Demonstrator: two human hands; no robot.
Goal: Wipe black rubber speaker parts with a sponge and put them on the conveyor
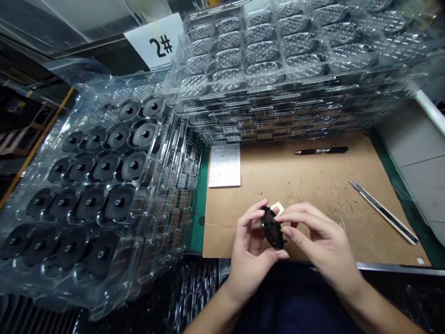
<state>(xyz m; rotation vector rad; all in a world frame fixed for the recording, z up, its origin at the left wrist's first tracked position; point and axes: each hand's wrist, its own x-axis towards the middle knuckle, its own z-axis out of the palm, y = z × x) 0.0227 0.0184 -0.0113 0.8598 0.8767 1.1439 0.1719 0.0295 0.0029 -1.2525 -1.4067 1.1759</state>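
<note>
A small, dark, glossy oval plastic part (pixel 272 228) is held up on edge above the cardboard. My left hand (pixel 248 248) grips it by its ends, thumb below and fingers above. From the other side, my right hand (pixel 318 236) has its thumb and fingertips pinched at the part's right edge. Whether something tiny sits between those fingertips, I cannot tell. Just behind the part shows a pale yellow piece (pixel 277 208), partly covered by the fingers.
Clear plastic trays (pixel 264 83) are stacked along the back. Another tray stack (pixel 135 204) on the left carries several round black parts (pixel 120 202). On the cardboard (pixel 271 176) lie a printed slip (pixel 224 166), a black pen (pixel 321 150) and a utility knife (pixel 384 212). A "2#" sign (pixel 156 41) stands behind.
</note>
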